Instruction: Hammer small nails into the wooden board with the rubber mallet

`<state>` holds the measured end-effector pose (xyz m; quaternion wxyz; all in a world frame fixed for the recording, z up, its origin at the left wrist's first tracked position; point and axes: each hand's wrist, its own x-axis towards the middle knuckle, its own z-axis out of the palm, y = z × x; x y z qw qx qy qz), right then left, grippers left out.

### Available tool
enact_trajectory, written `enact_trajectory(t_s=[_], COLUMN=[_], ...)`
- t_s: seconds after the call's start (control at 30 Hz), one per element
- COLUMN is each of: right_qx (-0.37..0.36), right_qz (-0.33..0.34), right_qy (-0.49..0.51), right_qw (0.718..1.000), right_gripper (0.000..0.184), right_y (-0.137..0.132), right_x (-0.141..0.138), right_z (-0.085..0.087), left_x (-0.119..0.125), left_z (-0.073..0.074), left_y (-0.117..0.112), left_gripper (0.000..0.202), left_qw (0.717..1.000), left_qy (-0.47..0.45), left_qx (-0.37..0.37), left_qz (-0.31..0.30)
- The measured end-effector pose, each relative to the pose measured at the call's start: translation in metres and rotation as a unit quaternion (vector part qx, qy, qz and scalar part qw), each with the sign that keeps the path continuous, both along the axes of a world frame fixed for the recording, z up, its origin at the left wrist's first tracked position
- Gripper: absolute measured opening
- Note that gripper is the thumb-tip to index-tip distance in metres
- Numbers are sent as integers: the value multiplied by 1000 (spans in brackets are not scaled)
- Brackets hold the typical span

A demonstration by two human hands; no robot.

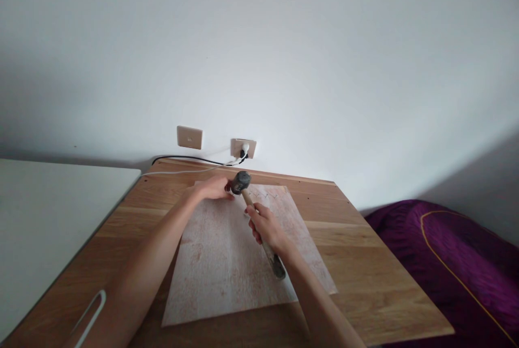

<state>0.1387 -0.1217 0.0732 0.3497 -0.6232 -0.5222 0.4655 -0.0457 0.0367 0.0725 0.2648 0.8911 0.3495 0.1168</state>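
My right hand (265, 226) is wrapped round the wooden handle of a hammer (247, 191), whose dark round head is raised at the far end of a pale, reddish-stained sheet (227, 261). The sheet lies flat on a wooden table (365, 267). My left hand (213, 188) rests at the sheet's far edge, just left of the hammer head, with its fingers pinched together on something too small to make out. Faint small marks run along the sheet's far right edge.
A white table (44, 218) adjoins on the left. Behind, the wall carries a switch plate (189, 137) and a socket (243, 148) with a white plug and cables trailing along the table's back edge. A purple cushion (454, 261) lies at the right. A white loop (91, 313) sits near my left forearm.
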Motion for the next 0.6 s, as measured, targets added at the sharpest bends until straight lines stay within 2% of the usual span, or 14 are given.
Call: enact_trajectory(t_s=[0.13,0.3,0.47,0.6], right_qx=[0,-12,2,-17], right_qz=[-35,-36,-20,10], right_qy=[24,32,26,-21], right_qw=[999,999,999,1000], right_gripper=[22,24,25,25], right_y=[-1,-3,-1,0], right_x=[1,5,3,0], right_z=[5,8,6,1], left_x=[5,7,3,1], left_z=[-1,3,12,12], left_y=[-1,-3,-8,-9], left_gripper=[17,11,38,28], left_qw=[999,1000,1000,1000], left_qy=[-32,-20,-18,-18], left_qx=[2,0,8,13], left_qz=[-3,0,5,-1])
